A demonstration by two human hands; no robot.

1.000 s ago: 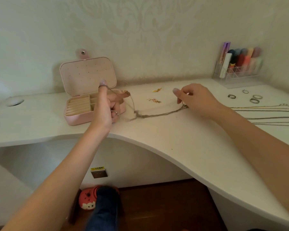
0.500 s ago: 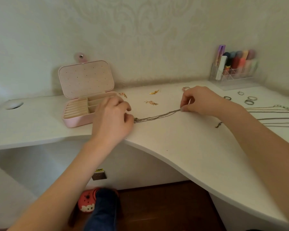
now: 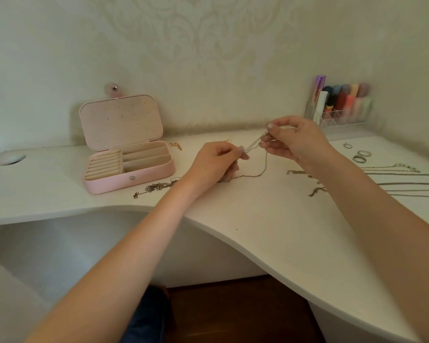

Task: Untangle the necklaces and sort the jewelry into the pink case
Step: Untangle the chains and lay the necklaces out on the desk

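Note:
The pink case (image 3: 144, 174) stands open on the white desk, lid up, its compartments showing nothing inside. My left hand (image 3: 216, 162) and my right hand (image 3: 295, 139) are raised just above the desk, each pinching the same tangled necklace chains (image 3: 254, 144) stretched between them. A loop of that chain (image 3: 263, 169) hangs down to the desk. A bunched chain end with a clasp (image 3: 154, 188) lies in front of the case. Several straight necklaces (image 3: 404, 178) lie at the right.
Rings (image 3: 362, 155) lie at the far right, small gold earrings (image 3: 176, 145) behind the case. A clear organizer of lipsticks (image 3: 342, 107) stands against the wall. A round cable hole (image 3: 11, 159) is at the left. The desk edge curves toward me.
Both hands have lifted off the desk and come closer together, pulling the chain up between them. The chain's left end now lies loose in front of the case.

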